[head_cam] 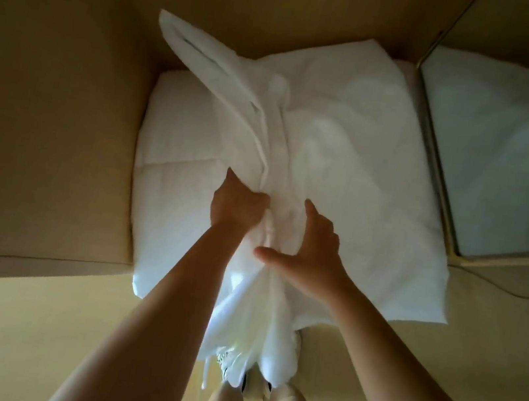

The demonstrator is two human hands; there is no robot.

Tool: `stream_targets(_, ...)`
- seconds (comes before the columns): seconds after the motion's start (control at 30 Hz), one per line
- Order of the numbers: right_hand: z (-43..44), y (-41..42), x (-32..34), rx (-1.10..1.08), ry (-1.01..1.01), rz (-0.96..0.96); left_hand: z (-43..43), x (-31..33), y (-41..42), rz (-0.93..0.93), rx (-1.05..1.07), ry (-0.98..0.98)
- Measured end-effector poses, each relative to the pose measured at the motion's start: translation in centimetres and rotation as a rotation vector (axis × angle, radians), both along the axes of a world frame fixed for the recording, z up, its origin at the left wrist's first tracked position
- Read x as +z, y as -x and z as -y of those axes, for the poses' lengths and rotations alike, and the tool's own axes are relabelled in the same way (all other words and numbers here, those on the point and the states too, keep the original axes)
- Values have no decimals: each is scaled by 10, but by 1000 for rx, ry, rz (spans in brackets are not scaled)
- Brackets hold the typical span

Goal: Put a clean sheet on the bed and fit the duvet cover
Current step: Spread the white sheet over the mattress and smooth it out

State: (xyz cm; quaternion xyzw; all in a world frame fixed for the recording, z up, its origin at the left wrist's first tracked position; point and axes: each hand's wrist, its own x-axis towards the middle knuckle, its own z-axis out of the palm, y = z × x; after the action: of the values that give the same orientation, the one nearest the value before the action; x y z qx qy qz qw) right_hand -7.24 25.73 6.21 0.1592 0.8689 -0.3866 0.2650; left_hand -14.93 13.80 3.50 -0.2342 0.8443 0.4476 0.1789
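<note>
My left hand (pixel 238 206) grips a bunched ridge of the white fabric (pixel 352 138) on the bed (pixel 171 165); my right hand (pixel 312 253) rests spread wide on it.

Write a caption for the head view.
Left hand grips bunched white bedding over the bed; right hand touches the bundle; mirror at right.

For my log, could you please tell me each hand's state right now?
Left hand: gripping the bunched white cloth.
Right hand: open, spread against the cloth.
</note>
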Motion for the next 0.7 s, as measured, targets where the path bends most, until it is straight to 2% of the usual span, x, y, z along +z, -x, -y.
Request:
stream_targets(0.1, 4, -7, 16, -173, 233, -102, 17, 28, -30, -89, -29, 64)
stream_targets(0.23, 29, -8, 47, -254, 413, 36, 32, 63, -90, -112, -41, 138)
stream_targets(0.37, 72, -44, 63, -83, 364, 212, 63, 83, -164, -82, -29, 262)
stream_targets(0.47, 101, -88, 70, 79, 455, 353, 85, 94, -233, -62, 8, 332)
stream_targets(0.53, 118, -120, 73, 144, 494, 368, 97, 99, -280, -37, 29, 351)
stream_targets(0.7, 172, -204, 77, 125, 551, 274, 131, 112, -376, -36, 137, 359)
